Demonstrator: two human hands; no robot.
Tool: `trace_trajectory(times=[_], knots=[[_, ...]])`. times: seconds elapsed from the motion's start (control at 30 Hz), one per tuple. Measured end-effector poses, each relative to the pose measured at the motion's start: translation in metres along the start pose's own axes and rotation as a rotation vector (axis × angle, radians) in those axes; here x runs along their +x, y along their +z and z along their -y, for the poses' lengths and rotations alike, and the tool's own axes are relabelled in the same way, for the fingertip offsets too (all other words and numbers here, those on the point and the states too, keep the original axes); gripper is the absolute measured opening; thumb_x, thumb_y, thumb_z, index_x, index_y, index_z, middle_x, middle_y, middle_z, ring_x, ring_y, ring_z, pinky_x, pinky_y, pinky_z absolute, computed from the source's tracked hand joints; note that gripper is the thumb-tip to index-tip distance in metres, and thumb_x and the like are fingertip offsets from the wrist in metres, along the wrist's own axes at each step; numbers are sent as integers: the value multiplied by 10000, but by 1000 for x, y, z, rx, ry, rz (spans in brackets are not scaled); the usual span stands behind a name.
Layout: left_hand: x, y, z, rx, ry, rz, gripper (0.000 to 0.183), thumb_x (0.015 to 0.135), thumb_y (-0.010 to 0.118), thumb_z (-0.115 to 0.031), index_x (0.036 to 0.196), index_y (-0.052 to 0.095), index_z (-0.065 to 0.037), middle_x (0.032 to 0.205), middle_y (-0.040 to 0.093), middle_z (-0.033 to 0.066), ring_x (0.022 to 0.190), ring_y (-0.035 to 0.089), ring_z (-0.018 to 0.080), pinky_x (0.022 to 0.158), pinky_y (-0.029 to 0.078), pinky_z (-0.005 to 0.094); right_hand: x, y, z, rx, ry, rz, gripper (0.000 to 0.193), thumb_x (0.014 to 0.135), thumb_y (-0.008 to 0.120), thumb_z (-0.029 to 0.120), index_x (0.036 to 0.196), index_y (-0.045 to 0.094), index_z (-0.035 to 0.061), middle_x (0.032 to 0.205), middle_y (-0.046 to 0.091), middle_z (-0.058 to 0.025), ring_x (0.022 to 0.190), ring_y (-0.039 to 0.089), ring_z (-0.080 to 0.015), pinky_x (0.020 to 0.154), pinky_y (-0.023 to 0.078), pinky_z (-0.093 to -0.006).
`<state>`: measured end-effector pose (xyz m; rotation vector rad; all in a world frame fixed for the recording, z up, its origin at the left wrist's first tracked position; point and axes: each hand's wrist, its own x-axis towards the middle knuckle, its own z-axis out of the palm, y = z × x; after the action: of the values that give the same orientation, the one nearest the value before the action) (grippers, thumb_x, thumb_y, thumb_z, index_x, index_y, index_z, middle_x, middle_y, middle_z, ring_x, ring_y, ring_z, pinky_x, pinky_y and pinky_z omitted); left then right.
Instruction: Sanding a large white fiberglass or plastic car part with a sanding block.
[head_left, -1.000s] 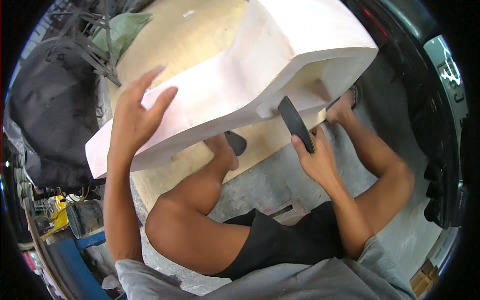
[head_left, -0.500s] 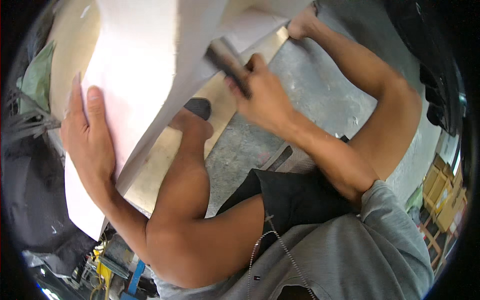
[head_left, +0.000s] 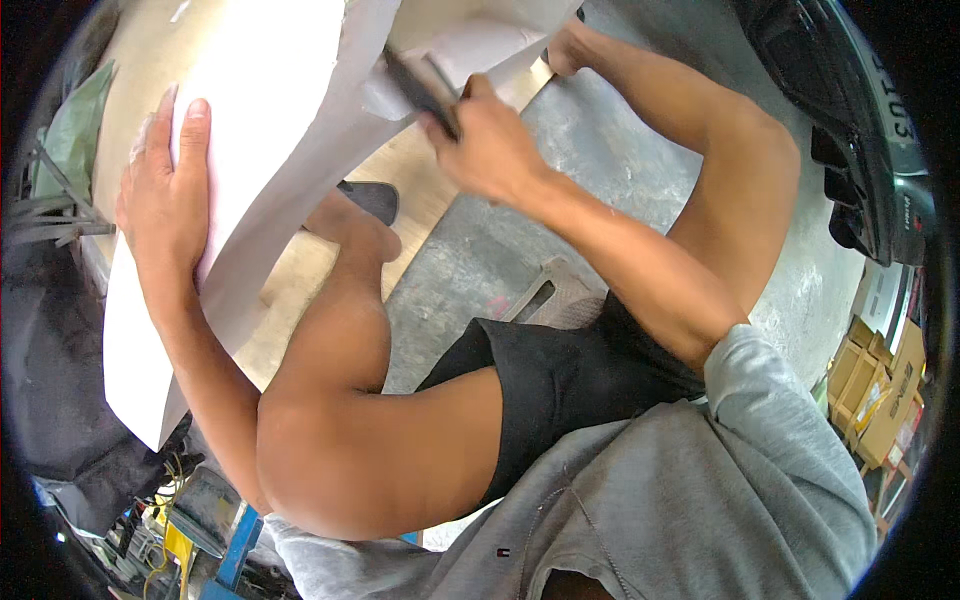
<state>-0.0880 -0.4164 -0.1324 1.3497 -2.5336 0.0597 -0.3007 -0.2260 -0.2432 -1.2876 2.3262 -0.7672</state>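
Note:
A large white curved panel leans across the left and top of the view, over a pale tan board. My left hand lies on its outer face, fingers stretched out and a little apart, thumb toward the middle. White dust or residue shows on those fingertips. My right hand is wrapped round a long, dark, narrow bar-like tool, slightly blurred. The tool's far end meets or overlaps the panel's greyish inner side near the top; whether it touches I cannot tell.
Under my left foot, in a dark sandal, lies the tan board on grey concrete floor. A low plastic stool is beneath me. Dark vehicle bodywork stands right, cardboard boxes behind it. Cables and tools clutter the lower left.
My right hand and the tool have shifted up and left in the picture. My left hand appears higher on the panel, and the whole view has shifted slightly.

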Motion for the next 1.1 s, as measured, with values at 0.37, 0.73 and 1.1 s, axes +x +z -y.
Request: trace_trajectory(times=[0.37,0.73,1.1], knots=[[0,-5,-9,-107,-37,75,629,1036,421,-526,1469,532,-83,1475,534,218,1405,455,386,1178,299,451,1,-5,-32,73,-86,86,458,969,628,326,1244,631,-40,1132,559,-299,912,653,-451,813,538,-482],[-4,-14,-24,-205,-77,94,543,1057,481,-405,1452,535,-37,1433,566,228,1331,524,357,1135,354,398,-30,-53,-107,332,124,-79,354,925,692,315,1081,733,-1,977,658,-267,934,646,-439,823,508,-487],[-3,-14,-9,-215,-145,129,536,1046,511,-396,1409,563,-4,1401,585,243,1330,532,366,1130,361,400,-3,-27,-39,249,-202,64,399,939,664,227,1296,650,49,1206,575,-259,958,670,-436,846,558,-501]])
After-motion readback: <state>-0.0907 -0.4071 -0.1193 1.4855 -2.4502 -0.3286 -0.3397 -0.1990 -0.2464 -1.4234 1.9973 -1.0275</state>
